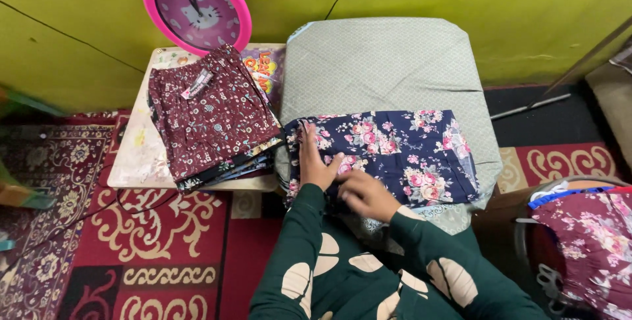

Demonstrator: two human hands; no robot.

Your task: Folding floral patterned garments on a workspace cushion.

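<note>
While the navy blue cotton cloth with pink roses (395,155) lies folded into a flat rectangle on the pale green quilted pad (388,63) that covers the table in front of me, both my hands rest on its near left corner. My left hand (315,162) lies flat with the fingers stretched out along the left edge, gripping nothing; my right hand (364,193) sits just beside it, palm down and fingers loosely curled on the fabric, pressing rather than holding. The piece looks nearly folded to me: its edges are mostly square, and only this corner seems to want smoothing. To my left, on a small pale side table (135,155), a stack of folded cloths topped by a maroon patterned one (210,112) stands finished, I judge, with a pink round wall clock (196,7) leaning on the yellow-green wall behind it. At my right, a basket (533,254) holds crumpled maroon floral fabric (592,241), which I take as work left. A red patterned carpet (158,254) covers the floor.
</note>
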